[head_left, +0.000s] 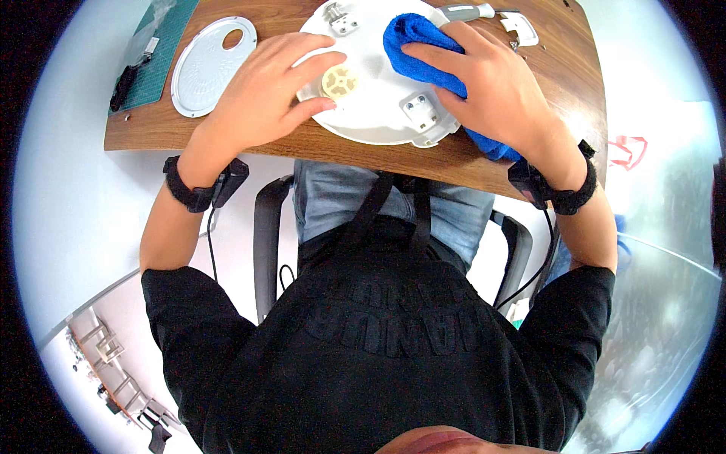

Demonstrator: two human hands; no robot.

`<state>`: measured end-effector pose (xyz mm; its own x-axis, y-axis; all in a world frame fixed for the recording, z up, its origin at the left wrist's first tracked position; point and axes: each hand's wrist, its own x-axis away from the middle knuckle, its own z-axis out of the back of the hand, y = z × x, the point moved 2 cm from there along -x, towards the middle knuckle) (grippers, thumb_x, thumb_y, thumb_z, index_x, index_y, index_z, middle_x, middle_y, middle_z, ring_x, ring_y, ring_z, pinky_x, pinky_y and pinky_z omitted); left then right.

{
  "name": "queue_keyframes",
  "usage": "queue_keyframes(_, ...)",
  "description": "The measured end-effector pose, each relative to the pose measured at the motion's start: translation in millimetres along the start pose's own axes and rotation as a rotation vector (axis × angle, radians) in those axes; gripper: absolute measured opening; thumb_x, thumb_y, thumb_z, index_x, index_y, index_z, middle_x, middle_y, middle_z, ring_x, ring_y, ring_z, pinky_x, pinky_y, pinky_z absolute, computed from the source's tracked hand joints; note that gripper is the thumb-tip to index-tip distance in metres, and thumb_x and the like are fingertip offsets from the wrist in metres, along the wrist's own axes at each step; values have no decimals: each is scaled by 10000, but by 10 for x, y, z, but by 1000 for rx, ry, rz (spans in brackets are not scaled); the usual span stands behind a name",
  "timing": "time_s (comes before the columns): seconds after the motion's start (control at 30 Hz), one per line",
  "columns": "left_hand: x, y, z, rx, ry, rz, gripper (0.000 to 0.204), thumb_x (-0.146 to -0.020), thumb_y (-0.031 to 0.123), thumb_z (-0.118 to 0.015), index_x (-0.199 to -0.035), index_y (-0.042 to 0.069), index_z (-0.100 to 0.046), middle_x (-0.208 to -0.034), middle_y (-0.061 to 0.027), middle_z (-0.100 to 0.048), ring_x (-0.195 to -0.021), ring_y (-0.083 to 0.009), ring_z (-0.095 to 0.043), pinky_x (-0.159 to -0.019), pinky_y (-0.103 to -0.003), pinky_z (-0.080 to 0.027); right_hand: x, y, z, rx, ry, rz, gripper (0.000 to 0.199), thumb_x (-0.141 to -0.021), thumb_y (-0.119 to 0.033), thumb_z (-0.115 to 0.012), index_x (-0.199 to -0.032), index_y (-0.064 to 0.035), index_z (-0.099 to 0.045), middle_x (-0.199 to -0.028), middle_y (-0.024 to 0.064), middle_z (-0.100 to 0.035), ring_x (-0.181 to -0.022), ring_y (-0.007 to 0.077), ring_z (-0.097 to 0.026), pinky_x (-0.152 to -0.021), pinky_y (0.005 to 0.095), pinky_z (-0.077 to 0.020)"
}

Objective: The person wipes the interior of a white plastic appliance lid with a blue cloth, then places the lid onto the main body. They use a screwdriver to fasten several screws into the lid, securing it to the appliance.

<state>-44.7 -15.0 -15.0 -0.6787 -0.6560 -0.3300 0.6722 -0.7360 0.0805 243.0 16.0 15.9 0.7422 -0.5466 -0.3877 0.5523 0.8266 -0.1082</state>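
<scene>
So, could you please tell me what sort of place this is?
Probably a small repair or assembly workspace: a green cutting mat, a grey-handled tool, perhaps a screwdriver, and a round white housing lie on the wood-grain table.

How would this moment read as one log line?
left hand: open at white round housing, contact unclear | right hand: holding blue cloth over housing | nearby: white plate with hole

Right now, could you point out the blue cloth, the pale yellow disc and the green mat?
Blue cloth (415, 69), head view: on its bunched part.
Pale yellow disc (339, 82), head view: near its centre.
Green mat (171, 44), head view: on bare surface toward its right edge.
</scene>
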Motion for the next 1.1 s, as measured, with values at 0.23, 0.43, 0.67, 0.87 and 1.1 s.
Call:
queue_keyframes(0.23,214,-115,-33,116,123,-27,435,-721,337,-877,-1036,79,-725,-1243,-96,-666,-1286,-332,-566,-1031,-453,-502,29,5,-32,-7,-70,-41,472,-814,-138,-732,-1280,-207,-702,-1184,155,-612,-1035,382,-659,-889,473,-559)
queue_keyframes(0.43,217,-116,-187,155,99,-61,318,-725,283,-869,-857,56,-690,-1181,-70,-694,-1266,-311,-578,-998,-425,-526,-3,-92,-118,123,-98,67,464,-843,-204,-721,-1306,-222,-688,-1243,104,-590,-1129,323,-611,-849,504,-562)
queue_keyframes(0.67,188,-67,-240,194,66,-57,341,-730,298,-851,-836,34,-662,-1133,-91,-711,-1210,-305,-596,-989,-412,-530,-1,-9,-182,230,-173,96,427,-880,-189,-664,-1294,-282,-701,-1231,83,-595,-1130,313,-594,-823,505,-573)
queue_keyframes(0.87,189,-11,-248,143,98,-72,357,-720,315,-843,-839,28,-666,-1086,-90,-715,-1182,-312,-606,-979,-396,-535,-105,-22,-218,371,-275,102,429,-840,-176,-671,-1260,-254,-715,-1173,84,-613,-1081,293,-627,-786,464,-579)
queue_keyframes(1.1,168,26,-170,57,107,-72,361,-696,332,-850,-808,46,-661,-1025,-56,-696,-1164,-256,-628,-1133,-544,-427,-129,43,-184,168,-346,150,469,-830,-174,-697,-1296,-226,-688,-1250,98,-590,-1152,336,-586,-900,499,-534)
